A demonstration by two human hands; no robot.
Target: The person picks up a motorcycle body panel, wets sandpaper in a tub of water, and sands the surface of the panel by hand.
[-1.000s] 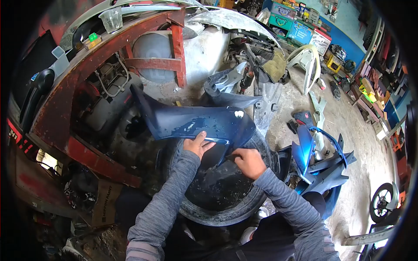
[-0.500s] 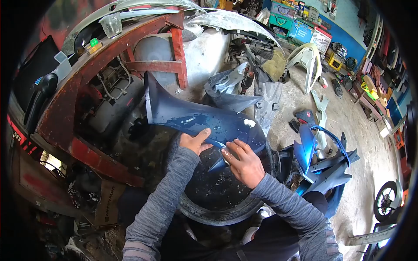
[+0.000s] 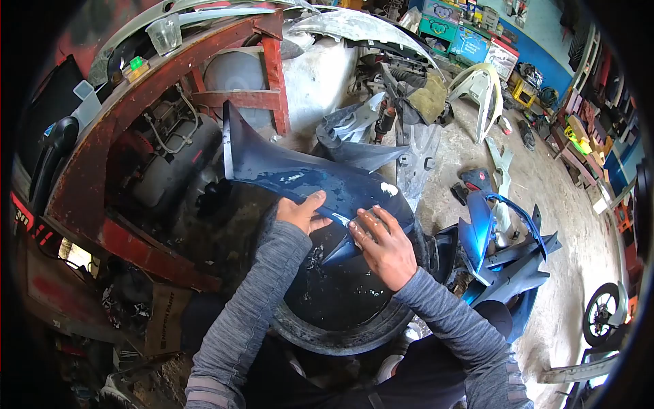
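A dark blue motorcycle body panel (image 3: 320, 178), wet-looking and with pale patches, lies tilted over a black tyre (image 3: 320, 339) in front of me. My left hand (image 3: 298, 213) grips the panel's near edge, thumb on top and fingers curled beneath. Against the same edge, just to the right, rests my right hand (image 3: 390, 251), its fingers stretched out and slightly apart, with whitish smears on them. Between the hands is a small white patch (image 3: 340, 219) on the edge. A larger white spot (image 3: 389, 189) marks the panel's right end.
A red-brown frame bench (image 3: 82, 174) stands at the left, carrying a clear plastic cup (image 3: 165, 35). Blue fairing pieces (image 3: 507, 249) lie on the floor to the right. More grey panels (image 3: 357, 140) are beyond the tyre. A wheel (image 3: 602, 315) stands far right.
The panel and my left hand have shifted slightly up and left. My right hand's fingers have moved a little up along the edge and stretched straighter.
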